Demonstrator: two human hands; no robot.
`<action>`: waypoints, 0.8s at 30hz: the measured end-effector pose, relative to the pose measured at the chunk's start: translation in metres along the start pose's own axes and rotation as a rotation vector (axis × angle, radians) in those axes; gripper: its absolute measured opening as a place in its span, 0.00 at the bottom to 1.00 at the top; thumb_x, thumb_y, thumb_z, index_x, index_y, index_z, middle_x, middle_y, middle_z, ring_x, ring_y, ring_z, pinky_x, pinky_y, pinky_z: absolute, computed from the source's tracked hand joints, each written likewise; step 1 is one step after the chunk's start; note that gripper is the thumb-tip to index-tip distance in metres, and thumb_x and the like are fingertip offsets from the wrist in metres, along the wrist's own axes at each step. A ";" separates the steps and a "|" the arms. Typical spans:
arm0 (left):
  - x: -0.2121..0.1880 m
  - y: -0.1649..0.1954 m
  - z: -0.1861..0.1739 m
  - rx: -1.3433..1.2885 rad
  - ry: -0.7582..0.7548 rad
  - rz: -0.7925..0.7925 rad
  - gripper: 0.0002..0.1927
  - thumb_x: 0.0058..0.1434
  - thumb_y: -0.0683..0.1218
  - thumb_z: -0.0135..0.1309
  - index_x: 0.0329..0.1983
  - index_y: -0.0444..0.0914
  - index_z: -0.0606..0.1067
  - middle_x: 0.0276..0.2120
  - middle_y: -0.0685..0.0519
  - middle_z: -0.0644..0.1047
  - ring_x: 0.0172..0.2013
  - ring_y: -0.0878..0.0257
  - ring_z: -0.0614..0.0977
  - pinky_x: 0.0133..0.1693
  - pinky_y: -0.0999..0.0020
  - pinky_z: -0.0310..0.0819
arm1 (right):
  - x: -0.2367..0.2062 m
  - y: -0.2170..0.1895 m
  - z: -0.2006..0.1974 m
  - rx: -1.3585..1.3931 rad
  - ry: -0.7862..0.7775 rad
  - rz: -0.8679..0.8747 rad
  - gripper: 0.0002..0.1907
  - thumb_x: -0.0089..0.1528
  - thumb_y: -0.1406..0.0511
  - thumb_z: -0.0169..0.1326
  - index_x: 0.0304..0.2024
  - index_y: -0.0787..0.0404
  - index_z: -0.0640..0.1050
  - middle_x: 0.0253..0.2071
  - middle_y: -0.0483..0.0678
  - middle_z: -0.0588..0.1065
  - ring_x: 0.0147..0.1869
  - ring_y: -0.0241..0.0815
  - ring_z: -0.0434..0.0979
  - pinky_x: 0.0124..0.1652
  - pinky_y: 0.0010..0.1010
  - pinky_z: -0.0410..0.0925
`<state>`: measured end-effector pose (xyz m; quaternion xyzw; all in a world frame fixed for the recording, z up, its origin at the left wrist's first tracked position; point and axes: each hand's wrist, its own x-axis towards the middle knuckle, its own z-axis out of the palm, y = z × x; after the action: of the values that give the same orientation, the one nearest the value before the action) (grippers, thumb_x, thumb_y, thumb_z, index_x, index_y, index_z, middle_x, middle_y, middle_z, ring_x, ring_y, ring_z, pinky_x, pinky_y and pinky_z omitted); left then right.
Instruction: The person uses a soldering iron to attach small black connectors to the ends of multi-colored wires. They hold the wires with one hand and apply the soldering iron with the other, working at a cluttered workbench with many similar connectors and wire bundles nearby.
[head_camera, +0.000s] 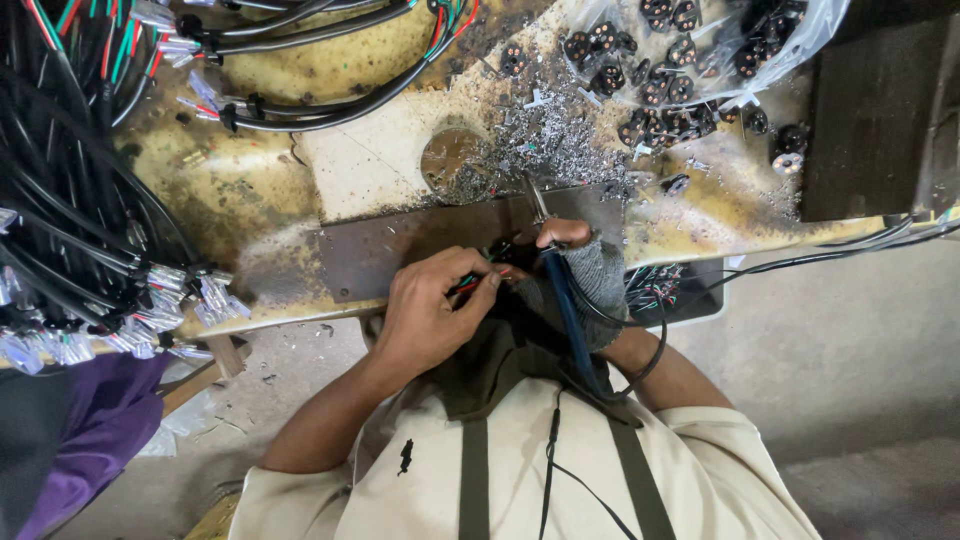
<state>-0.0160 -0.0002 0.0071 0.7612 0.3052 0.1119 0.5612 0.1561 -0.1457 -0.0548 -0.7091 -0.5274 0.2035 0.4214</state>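
Wires (478, 283) pinched in left hand (430, 315); soldering iron (560, 290) in right hand (585, 285).

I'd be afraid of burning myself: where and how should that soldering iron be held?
By its blue handle, well back from the metal tip, coming from the cord end nearest the body. The right hand, in a grey fingerless glove, holds it there, pen-like, with the tip pointing away over the bench.
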 end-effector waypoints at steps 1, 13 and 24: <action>0.000 0.000 0.000 -0.026 -0.002 0.014 0.03 0.62 0.42 0.58 0.37 0.37 0.80 0.31 0.48 0.79 0.29 0.53 0.81 0.30 0.61 0.71 | 0.000 0.001 0.001 0.065 0.005 -0.010 0.26 0.57 0.68 0.69 0.50 0.60 0.67 0.44 0.48 0.68 0.44 0.41 0.70 0.45 0.31 0.67; 0.008 -0.004 0.000 0.301 0.141 0.292 0.06 0.61 0.38 0.55 0.41 0.34 0.75 0.36 0.45 0.74 0.38 0.46 0.80 0.36 0.53 0.73 | 0.017 0.006 0.000 -0.093 -0.166 -0.027 0.23 0.58 0.66 0.68 0.42 0.61 0.65 0.36 0.45 0.67 0.36 0.39 0.67 0.37 0.30 0.61; 0.018 0.003 0.005 0.309 0.108 0.096 0.08 0.58 0.44 0.61 0.29 0.36 0.75 0.28 0.46 0.73 0.31 0.46 0.79 0.33 0.50 0.70 | -0.008 0.014 0.001 0.231 0.154 -0.036 0.24 0.62 0.70 0.64 0.55 0.63 0.66 0.48 0.48 0.73 0.49 0.34 0.77 0.47 0.25 0.71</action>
<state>0.0017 0.0064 0.0051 0.8451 0.3117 0.1313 0.4140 0.1609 -0.1544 -0.0682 -0.6599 -0.4793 0.2003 0.5428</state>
